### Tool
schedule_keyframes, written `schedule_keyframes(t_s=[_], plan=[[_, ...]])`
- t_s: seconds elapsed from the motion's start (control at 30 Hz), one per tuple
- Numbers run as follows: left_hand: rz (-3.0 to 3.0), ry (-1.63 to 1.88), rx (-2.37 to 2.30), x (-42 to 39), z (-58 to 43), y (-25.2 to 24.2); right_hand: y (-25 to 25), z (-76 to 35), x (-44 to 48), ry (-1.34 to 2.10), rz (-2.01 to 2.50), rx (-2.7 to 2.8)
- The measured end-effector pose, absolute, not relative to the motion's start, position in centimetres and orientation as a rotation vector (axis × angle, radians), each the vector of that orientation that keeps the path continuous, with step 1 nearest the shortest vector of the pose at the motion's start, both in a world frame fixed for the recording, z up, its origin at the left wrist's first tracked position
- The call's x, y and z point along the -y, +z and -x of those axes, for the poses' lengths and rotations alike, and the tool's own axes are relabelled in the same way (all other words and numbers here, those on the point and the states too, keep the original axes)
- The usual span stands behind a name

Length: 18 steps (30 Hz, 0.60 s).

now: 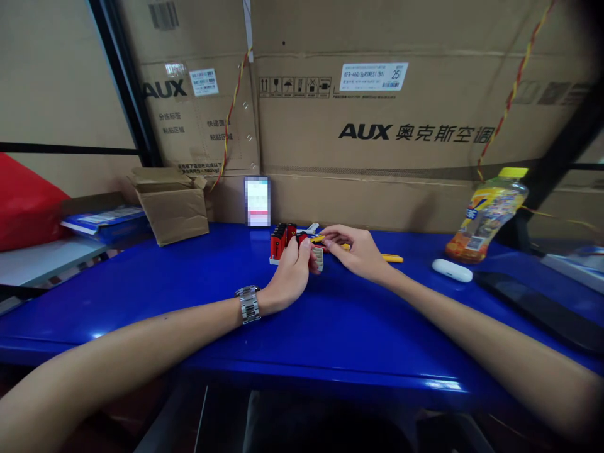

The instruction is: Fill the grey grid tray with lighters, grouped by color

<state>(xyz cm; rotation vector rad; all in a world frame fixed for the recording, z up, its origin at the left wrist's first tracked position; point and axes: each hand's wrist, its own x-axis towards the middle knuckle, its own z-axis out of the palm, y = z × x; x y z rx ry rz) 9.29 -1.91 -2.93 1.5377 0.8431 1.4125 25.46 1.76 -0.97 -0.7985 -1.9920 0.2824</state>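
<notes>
Red blocks (278, 245) — upright, black-topped, closely grouped

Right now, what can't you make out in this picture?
All in the head view:
Red-and-black pieces: partly hidden behind your left hand.
Whether your right hand holds the yellow piece: too small, fingers overlap it.
Phone screen: blurred by pixelation.
Large red item: cut off by the left edge.
</notes>
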Motion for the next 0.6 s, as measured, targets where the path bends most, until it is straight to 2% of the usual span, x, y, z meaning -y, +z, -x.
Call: schedule_keyframes(t_s=[0.6], plan=[[-1.881, 1.244, -1.056, 2.9, -8.9, -1.8, -1.9, -26.2, -2.6, 0.044, 0.849, 2.263]])
